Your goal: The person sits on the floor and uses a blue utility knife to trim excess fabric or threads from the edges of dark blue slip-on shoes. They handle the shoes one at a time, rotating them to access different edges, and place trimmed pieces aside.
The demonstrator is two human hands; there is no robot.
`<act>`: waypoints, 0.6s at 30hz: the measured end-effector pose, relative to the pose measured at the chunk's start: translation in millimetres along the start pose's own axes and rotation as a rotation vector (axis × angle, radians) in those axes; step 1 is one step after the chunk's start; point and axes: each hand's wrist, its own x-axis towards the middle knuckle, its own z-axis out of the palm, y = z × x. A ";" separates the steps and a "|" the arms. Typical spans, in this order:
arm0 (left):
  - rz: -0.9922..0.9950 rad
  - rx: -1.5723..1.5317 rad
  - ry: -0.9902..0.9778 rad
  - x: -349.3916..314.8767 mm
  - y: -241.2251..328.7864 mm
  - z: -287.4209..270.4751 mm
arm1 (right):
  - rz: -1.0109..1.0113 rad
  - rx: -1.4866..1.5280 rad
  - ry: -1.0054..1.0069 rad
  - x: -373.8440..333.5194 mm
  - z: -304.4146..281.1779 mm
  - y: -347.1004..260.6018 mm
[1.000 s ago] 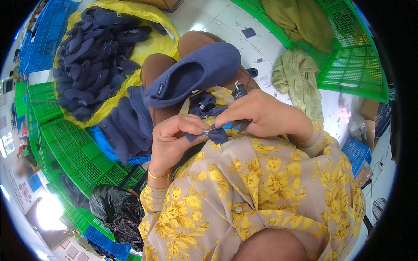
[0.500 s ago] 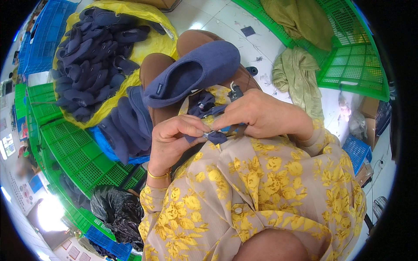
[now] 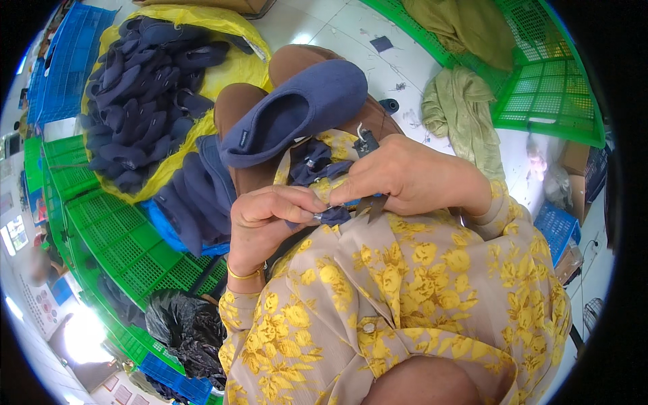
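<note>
Yellow-flowered sleeves nearest us, our left hand [image 3: 270, 219] pinching a navy scrap [image 3: 334, 214] at our chest, our right hand [image 3: 412, 179] gripping snips [image 3: 371, 202] beside it, navy slipper [image 3: 293, 111] on our knees, slipper pile [image 3: 142, 101] on yellow sack beyond, green crates [image 3: 547, 88] farthest.

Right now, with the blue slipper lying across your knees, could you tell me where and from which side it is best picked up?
Probably at the heel end of the blue slipper, from the person's left. It lies tilted across the knees with its opening facing up and left, so fingers could hook inside the rim there. The toe end points toward the busy right hand, which holds small snips, so that side is crowded.
</note>
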 end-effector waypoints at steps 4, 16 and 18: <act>-0.009 -0.031 0.003 -1.1 -0.4 1.2 | 0.015 -0.026 -0.026 -0.9 -0.7 -2.5; -0.039 -0.007 -0.035 -2.1 -5.0 -1.5 | 0.020 -0.167 -0.101 0.9 -3.5 -9.9; -0.081 -0.047 -0.029 -3.0 -5.1 0.4 | 0.029 -0.196 -0.144 2.1 -5.3 -11.1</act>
